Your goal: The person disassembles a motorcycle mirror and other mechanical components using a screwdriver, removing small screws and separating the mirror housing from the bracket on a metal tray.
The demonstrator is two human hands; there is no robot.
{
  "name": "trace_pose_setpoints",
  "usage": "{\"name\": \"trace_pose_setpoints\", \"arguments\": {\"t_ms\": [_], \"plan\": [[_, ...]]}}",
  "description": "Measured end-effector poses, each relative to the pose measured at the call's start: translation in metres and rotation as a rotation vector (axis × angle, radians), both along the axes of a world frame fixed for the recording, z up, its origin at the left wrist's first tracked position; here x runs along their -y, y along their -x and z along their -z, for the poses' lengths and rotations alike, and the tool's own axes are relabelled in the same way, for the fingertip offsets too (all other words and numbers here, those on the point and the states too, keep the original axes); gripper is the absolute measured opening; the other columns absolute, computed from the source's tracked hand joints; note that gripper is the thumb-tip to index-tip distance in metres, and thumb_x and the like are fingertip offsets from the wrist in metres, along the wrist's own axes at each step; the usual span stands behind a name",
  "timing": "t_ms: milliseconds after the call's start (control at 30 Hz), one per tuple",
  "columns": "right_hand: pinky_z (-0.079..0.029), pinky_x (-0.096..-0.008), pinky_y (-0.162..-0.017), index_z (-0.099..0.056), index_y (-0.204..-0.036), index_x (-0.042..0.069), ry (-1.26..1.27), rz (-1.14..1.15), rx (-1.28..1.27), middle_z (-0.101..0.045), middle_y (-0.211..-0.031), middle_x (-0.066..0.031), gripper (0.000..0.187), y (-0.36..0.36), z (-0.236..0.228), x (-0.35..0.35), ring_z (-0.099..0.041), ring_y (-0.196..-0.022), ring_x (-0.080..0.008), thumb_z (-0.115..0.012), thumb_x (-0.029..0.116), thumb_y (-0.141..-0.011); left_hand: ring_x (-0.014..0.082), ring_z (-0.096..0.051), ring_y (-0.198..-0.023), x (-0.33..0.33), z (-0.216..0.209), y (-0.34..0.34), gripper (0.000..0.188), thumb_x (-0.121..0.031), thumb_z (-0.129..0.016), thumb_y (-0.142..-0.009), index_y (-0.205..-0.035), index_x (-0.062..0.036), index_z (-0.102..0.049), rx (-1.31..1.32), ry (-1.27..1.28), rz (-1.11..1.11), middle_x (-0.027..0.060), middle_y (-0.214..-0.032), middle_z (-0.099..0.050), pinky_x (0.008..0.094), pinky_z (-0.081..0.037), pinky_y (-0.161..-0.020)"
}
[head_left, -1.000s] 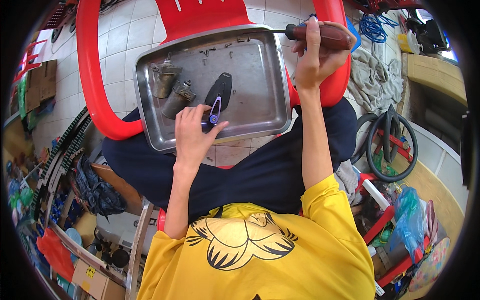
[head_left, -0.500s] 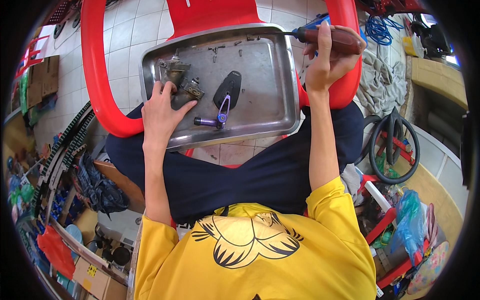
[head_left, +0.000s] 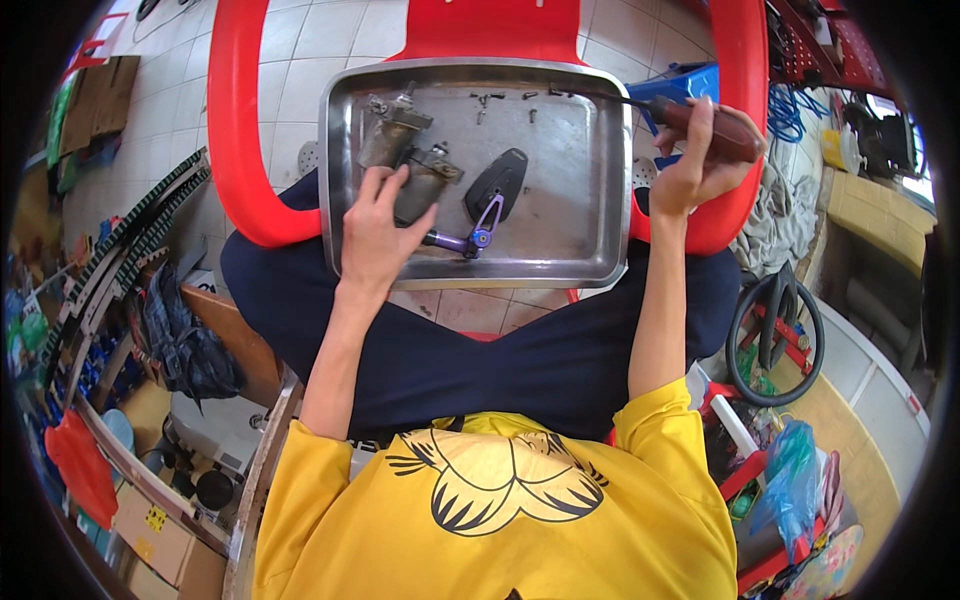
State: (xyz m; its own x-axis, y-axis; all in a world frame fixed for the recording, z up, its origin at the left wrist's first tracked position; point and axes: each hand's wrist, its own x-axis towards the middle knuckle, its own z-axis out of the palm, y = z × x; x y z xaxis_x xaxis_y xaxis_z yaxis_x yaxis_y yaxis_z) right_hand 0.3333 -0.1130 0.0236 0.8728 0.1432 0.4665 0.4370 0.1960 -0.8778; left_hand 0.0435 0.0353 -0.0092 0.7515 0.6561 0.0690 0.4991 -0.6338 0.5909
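Note:
My left hand (head_left: 375, 228) reaches into a shallow steel tray (head_left: 575, 272), its thumb and fingers around the near end of a grimy metal cylinder part (head_left: 428, 184). A similar metal part (head_left: 392, 138) lies just behind it. Beside them are a black flat oval piece (head_left: 498, 184) and a purple lever (head_left: 484, 236), whose grip end is partly hidden by my thumb. My right hand (head_left: 690, 165) is closed around the red-brown handle of a screwdriver (head_left: 722, 133). The dark shaft crosses the tray's right rim, and its tip is near small screws (head_left: 531, 96) along the back.
The tray rests on a red plastic chair (head_left: 236, 150) in front of my knees. To the right are a blue container (head_left: 690, 84), grey cloth (head_left: 768, 220) and a black rubber tube ring (head_left: 822, 330). Shelving with clutter (head_left: 110, 320) stands at the left.
The whole view has shifted, so the tray sits further right. My left hand and the near metal part have moved slightly right in the tray, now overlapping the lever's grip. The screwdriver stays held.

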Motion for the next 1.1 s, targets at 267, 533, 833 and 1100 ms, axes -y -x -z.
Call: {"name": "trace_pose_setpoints", "arguments": {"t_ms": [267,533,833,1100], "plan": [[-0.045,-0.0262,-0.044,-0.057,-0.107,-0.003,0.073,0.018,0.006,-0.07,-0.077,-0.0165,0.021,0.001,-0.004,-0.004,-0.059,-0.048,-0.016,-0.068,0.014,-0.1,0.032,-0.072,-0.089,0.035,0.006,-0.032,0.053,-0.028,-0.09,-0.078,-0.118,-0.0002,-0.07,0.048,0.036,-0.002,0.0128,-0.109,-0.062,0.0418,-0.059,-0.076],[-0.045,-0.0238,-0.042,-0.049,-0.112,0.001,0.05,-0.018,-0.059,-0.069,-0.085,-0.0166,0.028,0.0,0.006,0.001,-0.063,-0.053,-0.0141,-0.072,0.007,-0.097,0.0358,-0.06,-0.108,-0.018,-0.009,-0.025,0.066,-0.037,-0.088,-0.079,-0.127,-0.0015,-0.06,0.013,-0.305,-0.215,0.0136,-0.114,-0.06,0.0467,-0.051,-0.097],[-0.046,-0.0252,-0.044,-0.053,-0.111,-0.001,0.065,-0.048,0.019,-0.07,-0.083,-0.0167,0.024,0.008,0.003,-0.008,-0.062,-0.051,-0.016,-0.069,0.012,-0.1,0.0364,-0.071,-0.101,-0.04,0.032,-0.012,0.064,-0.045,-0.086,-0.08,-0.118,0.0036,-0.067,-0.06,-0.018,-0.248,0.0189,-0.109,-0.071,0.0445,-0.056,-0.087],[-0.043,-0.0256,-0.043,-0.056,-0.105,-0.003,0.086,0.04,0.04,-0.069,-0.074,-0.0156,0.022,0.004,0.003,-0.005,-0.06,-0.048,-0.0157,-0.069,0.014,-0.1,0.0338,-0.072,-0.101,-0.001,0.023,-0.04,0.061,-0.048,-0.084,-0.083,-0.114,0.0017,-0.069,-0.009,0.123,-0.259,0.0158,-0.11,-0.071,0.0421,-0.058,-0.085]]}}
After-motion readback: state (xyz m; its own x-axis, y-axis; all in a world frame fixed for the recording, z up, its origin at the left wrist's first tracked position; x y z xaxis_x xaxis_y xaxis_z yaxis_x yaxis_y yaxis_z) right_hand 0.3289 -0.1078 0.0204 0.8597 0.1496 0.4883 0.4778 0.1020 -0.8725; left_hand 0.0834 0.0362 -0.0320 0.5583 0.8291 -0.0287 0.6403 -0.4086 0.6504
